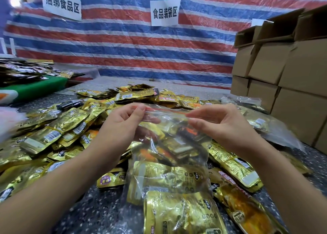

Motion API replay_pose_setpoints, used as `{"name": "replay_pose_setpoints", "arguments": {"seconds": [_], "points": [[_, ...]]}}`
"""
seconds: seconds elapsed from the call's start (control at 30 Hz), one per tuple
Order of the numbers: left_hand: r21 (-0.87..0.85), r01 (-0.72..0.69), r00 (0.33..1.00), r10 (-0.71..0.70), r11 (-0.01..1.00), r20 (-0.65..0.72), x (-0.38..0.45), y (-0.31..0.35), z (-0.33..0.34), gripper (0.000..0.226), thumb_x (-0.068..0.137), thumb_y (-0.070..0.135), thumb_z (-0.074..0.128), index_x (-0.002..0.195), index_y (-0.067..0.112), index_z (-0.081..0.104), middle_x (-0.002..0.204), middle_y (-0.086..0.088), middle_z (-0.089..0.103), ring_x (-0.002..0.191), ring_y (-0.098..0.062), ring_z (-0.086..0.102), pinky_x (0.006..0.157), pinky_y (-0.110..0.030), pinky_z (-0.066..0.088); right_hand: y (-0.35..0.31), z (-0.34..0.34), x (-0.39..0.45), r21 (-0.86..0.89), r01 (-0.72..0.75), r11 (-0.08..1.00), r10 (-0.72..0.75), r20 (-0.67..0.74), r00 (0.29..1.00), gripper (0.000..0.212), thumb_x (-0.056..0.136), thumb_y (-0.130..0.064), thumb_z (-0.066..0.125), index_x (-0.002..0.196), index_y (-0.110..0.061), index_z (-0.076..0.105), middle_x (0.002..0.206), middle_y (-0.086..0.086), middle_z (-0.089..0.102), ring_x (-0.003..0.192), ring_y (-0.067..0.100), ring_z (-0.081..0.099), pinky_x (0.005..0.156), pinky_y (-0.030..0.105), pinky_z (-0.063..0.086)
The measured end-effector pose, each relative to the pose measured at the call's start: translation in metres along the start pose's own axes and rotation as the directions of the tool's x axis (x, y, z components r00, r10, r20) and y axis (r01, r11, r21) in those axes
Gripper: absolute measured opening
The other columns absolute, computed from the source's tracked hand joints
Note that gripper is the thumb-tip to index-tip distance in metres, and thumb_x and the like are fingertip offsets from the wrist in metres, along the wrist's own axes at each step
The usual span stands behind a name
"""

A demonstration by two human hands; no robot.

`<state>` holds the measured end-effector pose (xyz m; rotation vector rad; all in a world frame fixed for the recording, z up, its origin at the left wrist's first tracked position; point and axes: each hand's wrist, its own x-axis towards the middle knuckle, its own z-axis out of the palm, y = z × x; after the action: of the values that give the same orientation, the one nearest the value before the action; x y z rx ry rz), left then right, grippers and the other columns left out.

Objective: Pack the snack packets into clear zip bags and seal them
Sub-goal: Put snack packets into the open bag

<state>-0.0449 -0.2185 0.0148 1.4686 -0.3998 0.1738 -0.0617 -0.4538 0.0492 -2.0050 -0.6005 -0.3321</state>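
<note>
A red, white and blue striped tarp [123, 44] is hanging across the top of the frame carrying two white paper signs [62, 4] [165, 12], while brown cardboard boxes [283, 71] are sitting stacked at the right edge.

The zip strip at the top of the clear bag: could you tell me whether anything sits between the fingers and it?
Nothing visible does. The left hand and right hand already pinch the zip strip of the clear bag at its two ends. The gold snack packets lie lower inside, clear of the strip.
</note>
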Motion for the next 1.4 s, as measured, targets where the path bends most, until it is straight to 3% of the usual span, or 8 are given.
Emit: {"name": "replay_pose_setpoints", "arguments": {"seconds": [0.23, 0.43, 0.6, 0.73, 0.97, 1.1, 1.23, 1.4], "points": [[0.009, -0.001, 1.0, 0.001, 1.0, 0.01, 0.002, -0.003, 0.0, 0.029, 0.095, 0.036, 0.046, 0.101, 0.016, 0.066, 0.094, -0.005, 0.077, 0.062, -0.022, 0.069, 0.061, -0.033, 0.054, 0.006, 0.005, 0.002, 0.078, -0.076, 0.994, 0.081, -0.069, 0.994, 0.041, 0.071, -0.039, 0.074, 0.108, -0.022, 0.075, 0.088, -0.005, 0.077, 0.078, 0.01, 0.072, 0.074, 0.027, 0.059], [0.006, -0.001, 0.997, 0.002, 1.0, -0.075, 0.003, -0.002, 0.0, 0.026, 0.103, 0.026, 0.043, 0.1, 0.014, 0.065, 0.089, -0.003, 0.077, 0.054, -0.017, 0.068, 0.049, -0.022, 0.053, 0.01, 0.003, 0.006, 0.13, -0.084, 0.988, 0.114, -0.241, 0.964, 0.018, 0.091, -0.006, 0.067, 0.1, -0.019, 0.075, 0.069, 0.004, 0.072, 0.053, 0.012, 0.058, 0.053, 0.022, 0.051], [0.003, -0.007, 0.999, 0.007, 1.0, -0.053, 0.001, -0.002, 0.003, 0.027, 0.104, 0.025, 0.042, 0.095, 0.017, 0.067, 0.088, -0.003, 0.077, 0.054, -0.017, 0.069, 0.048, -0.022, 0.053, 0.008, 0.006, 0.005, 0.107, -0.113, 0.988, 0.127, -0.137, 0.982, 0.028, 0.081, -0.027, 0.075, 0.108, -0.021, 0.071, 0.085, -0.005, 0.076, 0.061, 0.007, 0.067, 0.056, 0.015, 0.05], [-0.013, 0.01, 0.999, -0.011, 1.0, -0.048, 0.002, -0.002, 0.001, 0.027, 0.103, 0.029, 0.041, 0.099, 0.02, 0.066, 0.092, -0.003, 0.077, 0.059, -0.02, 0.071, 0.052, -0.025, 0.056, 0.008, 0.012, 0.008, 0.134, -0.108, 0.985, 0.134, -0.206, 0.969, 0.01, 0.084, -0.006, 0.074, 0.088, -0.015, 0.073, 0.077, 0.001, 0.075, 0.059, 0.011, 0.066, 0.052, 0.021, 0.054], [0.008, 0.059, 0.997, -0.058, 0.998, -0.044, 0.002, -0.004, 0.001, 0.028, 0.102, 0.034, 0.044, 0.099, 0.014, 0.063, 0.09, -0.002, 0.077, 0.068, -0.024, 0.074, 0.057, -0.027, 0.057, 0.011, 0.004, 0.007, 0.111, -0.172, 0.979, 0.187, -0.141, 0.972, 0.02, 0.085, -0.005, 0.074, 0.095, -0.022, 0.073, 0.091, 0.004, 0.075, 0.074, 0.017, 0.072, 0.065, 0.031, 0.061], [0.007, 0.038, 0.997, -0.037, 0.999, -0.073, 0.005, -0.004, -0.003, 0.031, 0.101, 0.032, 0.048, 0.092, 0.01, 0.066, 0.088, -0.006, 0.077, 0.068, -0.021, 0.073, 0.053, -0.022, 0.054, -0.005, -0.001, 0.02, -0.307, -0.112, 0.945, 0.071, -0.143, 0.987, 0.027, 0.084, -0.037, 0.073, 0.109, -0.03, 0.067, 0.093, -0.013, 0.072, 0.088, -0.002, 0.068, 0.072, 0.012, 0.052], [-0.002, 0.011, 0.999, -0.011, 1.0, -0.034, 0.005, -0.004, -0.003, 0.037, 0.102, 0.036, 0.043, 0.092, 0.012, 0.069, 0.089, -0.005, 0.076, 0.065, -0.018, 0.071, 0.051, -0.02, 0.051, -0.045, 0.014, 0.046, -0.556, 0.021, 0.831, 0.045, 0.105, 0.993, 0.044, 0.089, -0.055, 0.057, 0.125, -0.029, 0.058, 0.104, -0.017, 0.063, 0.094, -0.006, 0.059, 0.073, 0.014, 0.045], [0.013, 0.014, 0.999, -0.014, 1.0, -0.03, 0.006, -0.003, -0.004, 0.041, 0.104, 0.035, 0.039, 0.096, 0.01, 0.07, 0.088, -0.004, 0.076, 0.064, -0.018, 0.07, 0.052, -0.021, 0.051, -0.059, 0.039, 0.067, -0.617, 0.025, 0.786, 0.224, 0.323, 0.92, 0.025, 0.1, -0.037, 0.053, 0.088, -0.02, 0.066, 0.078, -0.007, 0.07, 0.062, -0.001, 0.065, 0.055, 0.014, 0.049]]}}
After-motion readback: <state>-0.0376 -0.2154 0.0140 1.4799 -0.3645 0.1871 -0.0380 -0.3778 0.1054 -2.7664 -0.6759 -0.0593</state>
